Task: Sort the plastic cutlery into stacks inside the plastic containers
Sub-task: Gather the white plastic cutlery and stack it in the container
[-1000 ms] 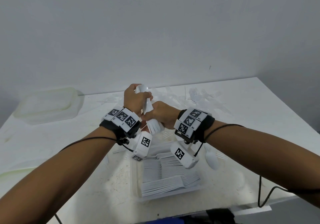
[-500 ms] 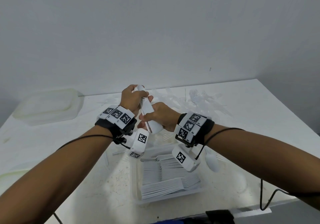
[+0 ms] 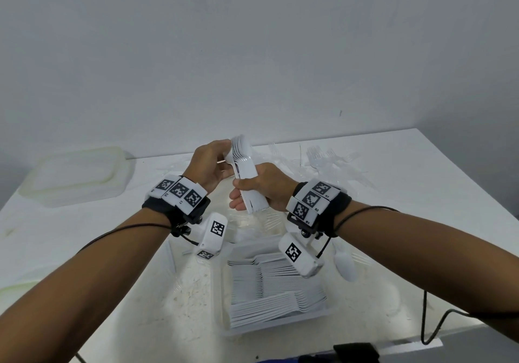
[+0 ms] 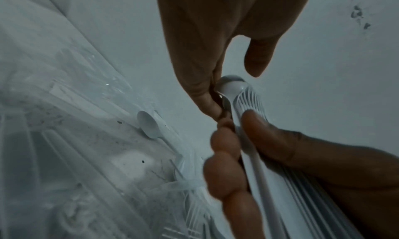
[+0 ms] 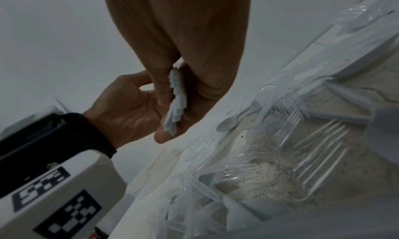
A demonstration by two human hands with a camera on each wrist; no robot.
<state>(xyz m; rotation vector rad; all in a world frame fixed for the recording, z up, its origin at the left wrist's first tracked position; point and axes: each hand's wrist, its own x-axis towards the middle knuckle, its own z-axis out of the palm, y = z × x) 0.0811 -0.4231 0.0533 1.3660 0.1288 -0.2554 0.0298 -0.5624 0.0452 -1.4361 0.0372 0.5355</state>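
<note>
Spoons (image 3: 245, 169) stood as 1 nested stack at frame centre, long axis near-upright, handles gripped by right hand (image 3: 262, 191) fingers, bowls pinched by left hand (image 3: 209, 167), above the container (image 3: 280, 287) below.

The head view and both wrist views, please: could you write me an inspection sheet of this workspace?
Surface: white table, gritty specks near the front.
Job's things: stack of white plastic spoons held upright; clear plastic container holding stacked white cutlery.
Clutter: loose clear plastic forks at the back; lone white spoon; translucent lid far left.
Hands: left hand at the bowls; right hand grips the handles.
Cables: black cable over the front edge.
Surroundings: plain grey wall.
</note>
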